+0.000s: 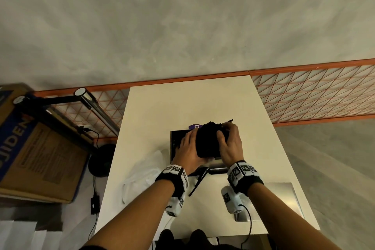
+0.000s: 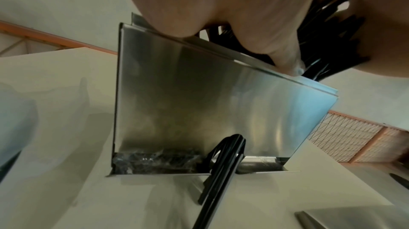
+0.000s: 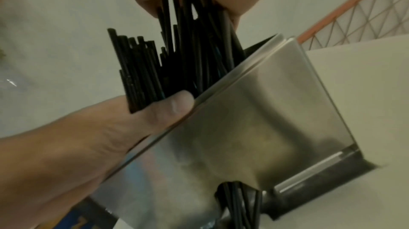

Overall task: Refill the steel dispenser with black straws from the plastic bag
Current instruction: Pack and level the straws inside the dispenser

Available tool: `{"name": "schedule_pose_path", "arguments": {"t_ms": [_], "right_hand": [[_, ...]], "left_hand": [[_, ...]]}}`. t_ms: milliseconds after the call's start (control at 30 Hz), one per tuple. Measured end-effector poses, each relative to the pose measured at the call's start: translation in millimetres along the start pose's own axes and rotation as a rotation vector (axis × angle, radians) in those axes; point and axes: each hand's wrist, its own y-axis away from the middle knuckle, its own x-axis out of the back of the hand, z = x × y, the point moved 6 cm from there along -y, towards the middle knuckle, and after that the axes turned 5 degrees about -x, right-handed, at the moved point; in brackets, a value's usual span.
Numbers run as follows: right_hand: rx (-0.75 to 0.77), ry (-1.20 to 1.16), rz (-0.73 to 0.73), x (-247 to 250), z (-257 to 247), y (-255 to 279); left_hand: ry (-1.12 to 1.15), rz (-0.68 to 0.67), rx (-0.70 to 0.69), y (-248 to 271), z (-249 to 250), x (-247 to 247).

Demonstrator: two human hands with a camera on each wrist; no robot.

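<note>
The steel dispenser (image 1: 174,148) stands open-topped in the middle of the white table (image 1: 182,103). A thick bundle of black straws (image 1: 207,142) is held over its opening, the lower ends inside the rim. My left hand (image 1: 188,148) grips the bundle's left side, and its thumb (image 3: 155,114) lies against the straws (image 3: 177,58) at the dispenser's rim (image 3: 221,93). My right hand (image 1: 230,142) grips the right side, fingers curled over the top. A few straws (image 2: 223,163) poke out of the slot at the foot of the dispenser's front wall (image 2: 199,101).
A crumpled clear plastic bag (image 1: 142,178) lies left of the dispenser, and a flat steel lid (image 1: 284,195) lies to the right near the front edge. Something purple (image 1: 195,126) sits behind the dispenser. A cardboard box (image 1: 30,148), a lamp (image 1: 95,107) and an orange mesh rack (image 1: 314,91) surround the table.
</note>
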Motion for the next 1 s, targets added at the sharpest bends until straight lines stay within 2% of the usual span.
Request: {"name": "schedule_pose_path", "arguments": {"t_ms": [200,300,367,433,500,600,700,767,867,1000], "right_hand": [[-0.046,0.14,0.052,17,13,-7],[0.077,0.346,0.159,42,4,4],[0.205,0.375,0.188,53,-9,17],[0.312,0.303,0.128,50,-16,32],[0.285,0.219,-0.009,36,-9,46],[0.005,0.162,-0.206,3,24,62],[-0.398,0.185,-0.417,-35,75,75],[-0.635,0.169,-0.508,-52,106,83],[-0.839,0.067,-0.503,-64,138,85],[-1.021,-0.23,-0.412,-73,146,90]], "left_hand": [[-0.155,-0.122,-0.085,-1,4,-5],[-0.148,-0.176,-0.082,-5,2,-7],[-0.112,-0.185,-0.081,-9,0,-7],[-0.087,-0.193,-0.076,-13,-3,-8],[-0.07,-0.196,-0.071,-16,-5,-9],[-0.045,-0.193,-0.054,-25,-2,-8],[-0.045,-0.223,-0.016,-30,1,-4],[-0.059,-0.244,-0.017,-30,1,-3],[-0.071,-0.252,-0.035,-25,-1,-4],[-0.058,-0.179,-0.049,-15,2,1]]}}
